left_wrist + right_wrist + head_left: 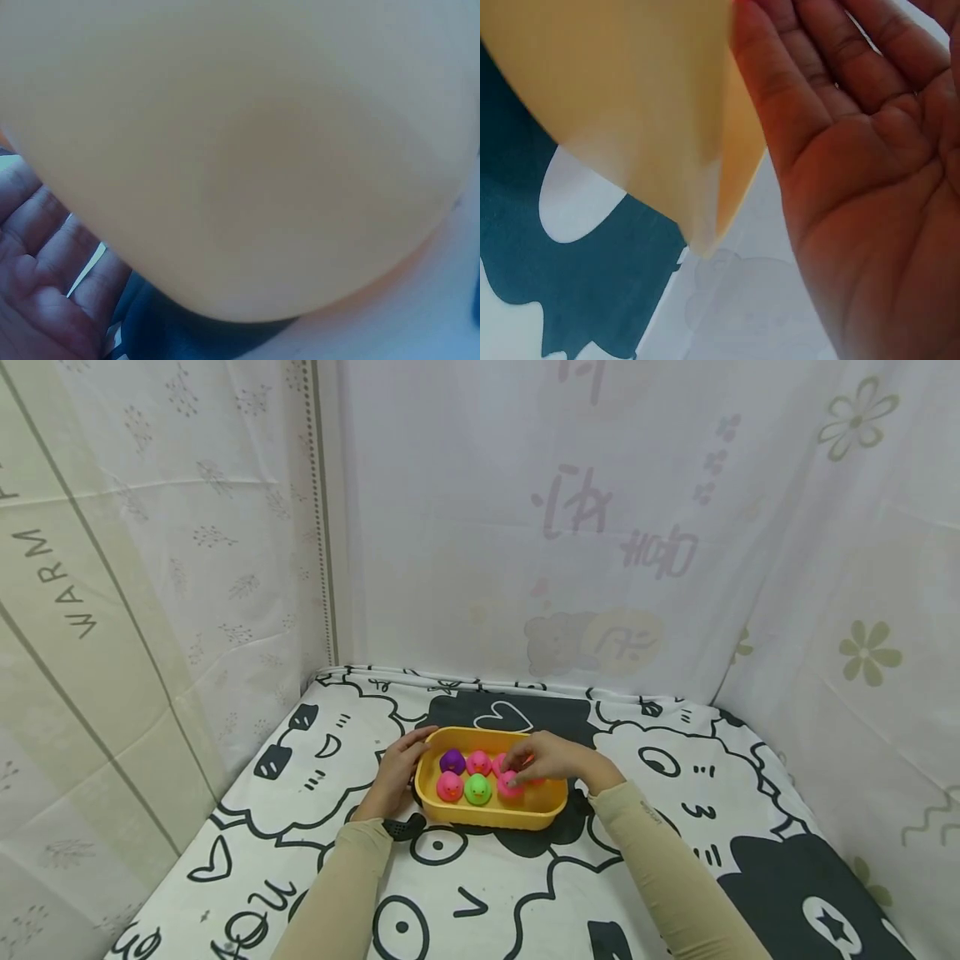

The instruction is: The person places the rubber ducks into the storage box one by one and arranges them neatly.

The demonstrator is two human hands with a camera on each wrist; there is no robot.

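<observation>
A yellow plastic tub (480, 817) holds several small toy ducks. A purple duck (452, 762) and a pink duck (478, 763) sit at the back left, with another pink duck (450, 787) and a green duck (477, 789) in front. My left hand (396, 772) rests along the tub's left end, its fingers extended at the rim. Reaching in from the right, my right hand (551, 756) pinches a pink duck (510, 790) between thumb and fingertips. The hand partly covers further pink ducks. Both wrist views are largely filled by the tub's blurred wall (247, 187).
Under the tub lies a white cloth (465, 893) printed with black cartoon faces. Pale patterned curtains (480, 527) hang behind and along both sides. A black wrist strap (405, 827) sits at the left wrist, close to the tub's front left corner.
</observation>
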